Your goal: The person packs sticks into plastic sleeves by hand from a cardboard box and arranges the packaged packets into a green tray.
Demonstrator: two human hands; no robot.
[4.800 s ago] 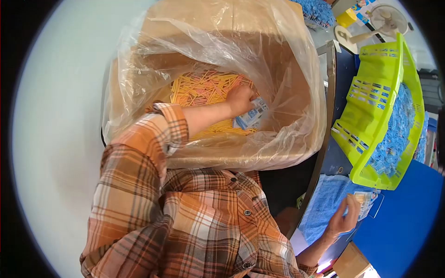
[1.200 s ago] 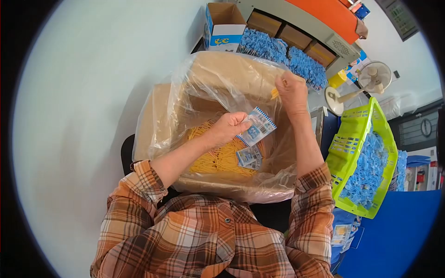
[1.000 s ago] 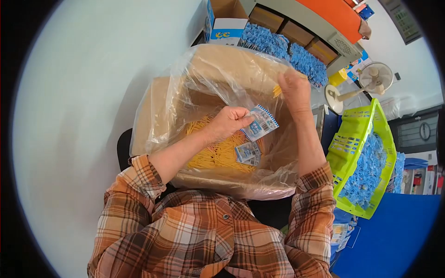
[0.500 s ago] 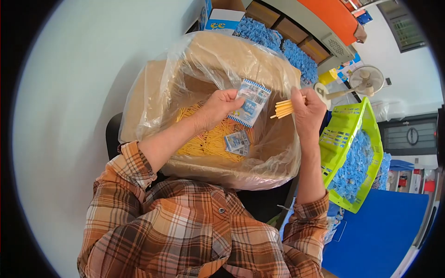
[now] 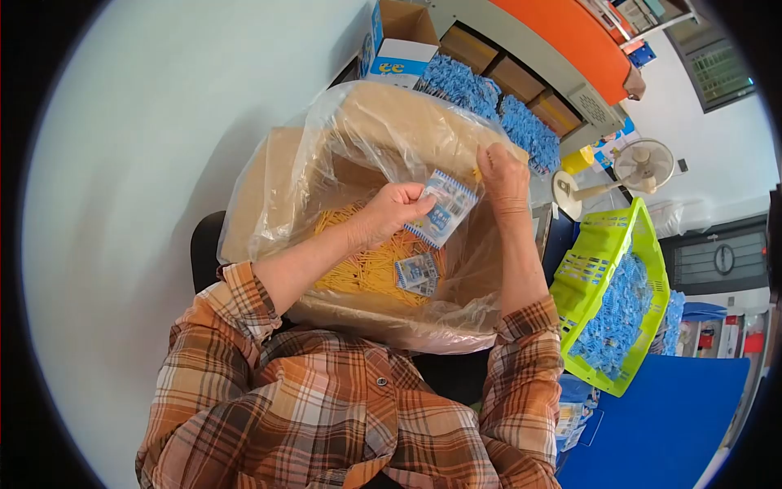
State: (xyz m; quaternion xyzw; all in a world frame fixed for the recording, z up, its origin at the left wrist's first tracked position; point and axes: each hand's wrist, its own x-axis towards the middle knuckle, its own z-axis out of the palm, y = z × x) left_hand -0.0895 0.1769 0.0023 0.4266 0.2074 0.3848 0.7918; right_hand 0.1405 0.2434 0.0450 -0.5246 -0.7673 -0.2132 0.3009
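Observation:
My left hand [image 5: 393, 213] pinches a blue-and-white printed packet [image 5: 442, 213] by its left edge, above the open box. Close to the packet's right side is my right hand [image 5: 503, 178], raised and closed. A bit of yellow sticks [image 5: 477, 174] shows at its fingertips; the rest of that bundle is hidden by the hand. Below, many thin yellow sticks [image 5: 350, 273] lie loose in the cardboard box [image 5: 273, 175], which has a clear plastic liner [image 5: 326, 122]. Two more small packets [image 5: 417, 273] rest on the sticks.
A green basket [image 5: 590, 269] full of blue packets [image 5: 615, 322] stands to the right. Behind the box are stacked blue packets [image 5: 529, 134] and an open carton [image 5: 401, 53]. A fan [image 5: 643, 165] and a blue panel [image 5: 660, 420] are farther right.
My right hand has moved left toward the packet and turned, so the stick bundle is now mostly hidden. My left hand keeps its pinch on the packet. The whole view has shifted slightly.

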